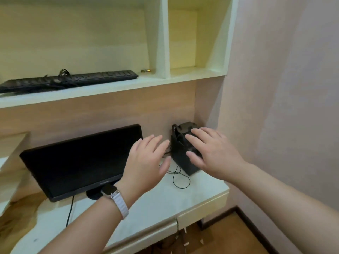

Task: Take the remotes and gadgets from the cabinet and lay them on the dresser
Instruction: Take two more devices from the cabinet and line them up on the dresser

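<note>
Black boxy gadget (180, 160) on white dresser top (156, 202) in wall corner, right of monitor (80, 162), right hand (211, 153) spread flat over it, contact unclear, left hand (146, 158) open-fingered just beside, keyboard (69, 81) on cabinet shelf (113, 88) above.

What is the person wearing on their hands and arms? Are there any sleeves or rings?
The left hand has a watch at its wrist, with a dark, rounded-square face and a white ribbed band. The right hand wears nothing. No sleeves or rings show on either side.
</note>
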Demonstrator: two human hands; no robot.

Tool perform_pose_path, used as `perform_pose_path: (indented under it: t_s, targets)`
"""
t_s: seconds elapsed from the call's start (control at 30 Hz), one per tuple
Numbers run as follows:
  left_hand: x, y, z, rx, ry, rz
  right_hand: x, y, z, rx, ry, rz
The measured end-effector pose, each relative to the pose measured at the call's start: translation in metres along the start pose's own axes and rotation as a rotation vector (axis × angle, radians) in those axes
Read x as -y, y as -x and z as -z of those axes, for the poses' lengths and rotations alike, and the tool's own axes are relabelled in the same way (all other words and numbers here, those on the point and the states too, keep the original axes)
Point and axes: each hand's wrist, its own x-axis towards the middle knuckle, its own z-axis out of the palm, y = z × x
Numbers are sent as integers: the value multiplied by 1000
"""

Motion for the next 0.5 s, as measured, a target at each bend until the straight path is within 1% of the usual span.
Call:
perform_pose_path:
  t_s: [0.07,0.2,0.27,0.37,0.5]
  targets:
    - [25,-36,-11,-45,33,1,-11,-36,-9,-23,33,-24]
    - [63,-116,-17,-62,30,-84,-37,-103,-13,-63,64,-92]
    - [77,-149,-17,-99,44,-117,-50,-127,-14,-92,89,-121]
    - [88,-192,-17,-171,35,-160,-69,-158,-9,-121,125,-137]
    - [91,-235,-18,-262,43,-172,-98,-191,3,-187,168,-126]
